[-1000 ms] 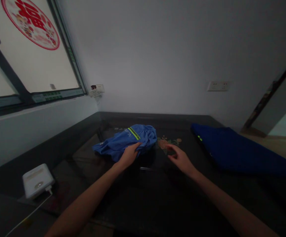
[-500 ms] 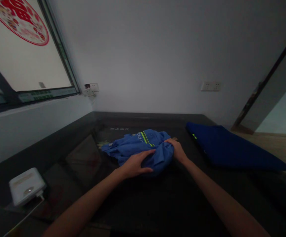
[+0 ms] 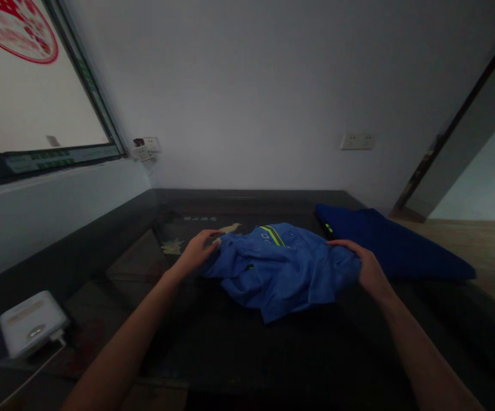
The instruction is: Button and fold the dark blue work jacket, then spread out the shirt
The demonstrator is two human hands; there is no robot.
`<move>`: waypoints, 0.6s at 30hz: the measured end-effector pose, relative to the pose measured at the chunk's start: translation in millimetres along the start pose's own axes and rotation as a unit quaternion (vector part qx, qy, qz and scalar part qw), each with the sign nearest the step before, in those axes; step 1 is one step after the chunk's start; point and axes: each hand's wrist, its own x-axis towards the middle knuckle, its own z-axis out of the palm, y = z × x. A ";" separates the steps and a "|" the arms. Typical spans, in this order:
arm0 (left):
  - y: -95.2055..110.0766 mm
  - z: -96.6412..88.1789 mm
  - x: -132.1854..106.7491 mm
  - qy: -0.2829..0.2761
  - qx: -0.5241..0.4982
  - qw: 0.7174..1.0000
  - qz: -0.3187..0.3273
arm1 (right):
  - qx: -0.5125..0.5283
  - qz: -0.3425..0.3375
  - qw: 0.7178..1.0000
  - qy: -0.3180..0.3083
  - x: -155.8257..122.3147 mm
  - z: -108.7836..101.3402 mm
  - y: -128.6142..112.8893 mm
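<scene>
A crumpled blue work jacket [image 3: 282, 268] lies on the dark table, with yellow-green stripes and partly hidden pale letters near its top. At its left end, my left hand [image 3: 197, 251] pinches the cloth between thumb and fingers. My right hand [image 3: 367, 268] grips the opposite end, thumb side along the top and the other fingers partly hidden. Between the two hands the fabric sags in loose folds, one corner pointing towards me.
A folded dark blue cloth [image 3: 393, 245] with a small yellow-green mark lies at the right of the black table [image 3: 247, 354]. On the left sits a white device [image 3: 33, 322] with a cable. Wall sockets [image 3: 357, 141] and a window [image 3: 37, 97] are beyond.
My hands have moved apart, left hand to the left and right hand to the right. The bunched jacket is now spread wider, and my left hand has closed on its left end.
</scene>
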 end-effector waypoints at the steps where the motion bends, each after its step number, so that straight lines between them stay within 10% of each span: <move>1: -2.6 -2.1 0.0 -0.026 -0.019 0.999 -0.015 | -0.003 0.010 0.999 -0.034 -2.8 -3.1 9.3; 7: -3.8 -11.5 -0.4 -0.090 -0.048 0.994 -0.034 | 0.018 0.045 0.970 -0.237 -21.4 -37.3 22.8; 12: -0.9 -16.3 1.0 -0.024 0.006 0.999 -0.043 | 0.159 0.051 0.974 -0.155 -21.0 -57.7 3.8; 18: -5.7 -3.9 -3.5 -0.126 -0.009 0.991 -0.051 | 0.042 0.078 0.994 -0.066 -3.4 -4.9 12.2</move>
